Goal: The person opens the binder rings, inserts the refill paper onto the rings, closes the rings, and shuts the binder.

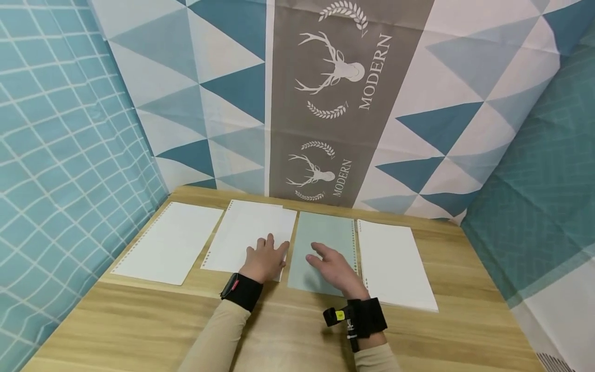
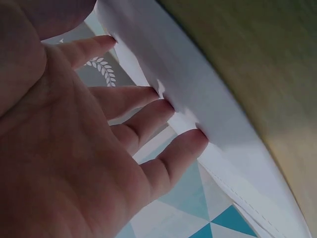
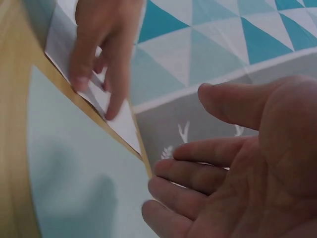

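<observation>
Four lots of loose-leaf paper with punched edges lie in a row. My left hand (image 1: 265, 261) rests on the right part of the second lot, white paper (image 1: 251, 227) whose sheets overlap slightly out of line. In the left wrist view, spread fingertips (image 2: 185, 144) touch this white paper (image 2: 218, 119). My right hand (image 1: 337, 268) hovers over the pale green sheet (image 1: 321, 232), fingers loosely extended and holding nothing. Its shadow falls on the green sheet (image 3: 74, 158) in the right wrist view, where the left hand (image 3: 106, 29) also appears at the white paper's edge.
Another white punched sheet (image 1: 172, 243) lies at the far left, and a white stack (image 1: 395, 263) lies right of the green one. A wooden table (image 1: 139, 320) carries them all. Patterned cloth (image 1: 232, 98) hangs behind, with blue checked cloth (image 1: 60, 129) at the left.
</observation>
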Motion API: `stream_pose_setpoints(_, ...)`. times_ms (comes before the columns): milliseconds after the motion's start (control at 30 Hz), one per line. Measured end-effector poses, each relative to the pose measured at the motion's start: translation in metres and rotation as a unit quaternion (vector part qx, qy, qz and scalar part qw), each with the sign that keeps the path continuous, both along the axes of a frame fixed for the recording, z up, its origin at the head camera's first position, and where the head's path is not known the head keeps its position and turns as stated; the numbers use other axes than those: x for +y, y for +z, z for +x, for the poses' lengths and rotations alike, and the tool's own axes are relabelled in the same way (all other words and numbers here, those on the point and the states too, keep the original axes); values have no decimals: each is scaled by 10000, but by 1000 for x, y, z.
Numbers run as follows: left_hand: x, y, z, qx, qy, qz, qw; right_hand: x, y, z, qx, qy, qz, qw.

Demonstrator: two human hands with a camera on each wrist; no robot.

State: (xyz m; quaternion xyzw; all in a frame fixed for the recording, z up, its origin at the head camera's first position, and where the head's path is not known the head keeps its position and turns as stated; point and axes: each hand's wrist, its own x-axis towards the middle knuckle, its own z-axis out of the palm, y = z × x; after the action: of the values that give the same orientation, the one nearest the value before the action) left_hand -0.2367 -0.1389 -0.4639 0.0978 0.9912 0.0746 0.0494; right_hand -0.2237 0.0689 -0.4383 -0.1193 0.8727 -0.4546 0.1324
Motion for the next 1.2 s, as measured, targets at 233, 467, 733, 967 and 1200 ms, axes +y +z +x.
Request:
stream_pose_setpoints(233, -5, -4, -2, 68, 55, -100, 9999, -15, -11, 2, -181, 644, 2, 9978)
stream_pose_setpoints(467, -10, -4, -6, 210, 128, 121, 9996, -25, -24, -3, -689, 786, -1139, 9880)
stream_pose_setpoints(733, -18, 6, -9, 50, 115, 557, 9984, -36, -42, -8, -1844, 816, -3221, 9250)
stream_pose_setpoints(967, -22, 5, -11, -83, 89, 752, 9971, -48, -56, -7, -2349, 591, -4308, 8693)
stream_pose_setpoints(1200, -25, 7, -12, -304, -61, 819, 9962, -54, -65, -11, -2499, 514, -4912, 8329)
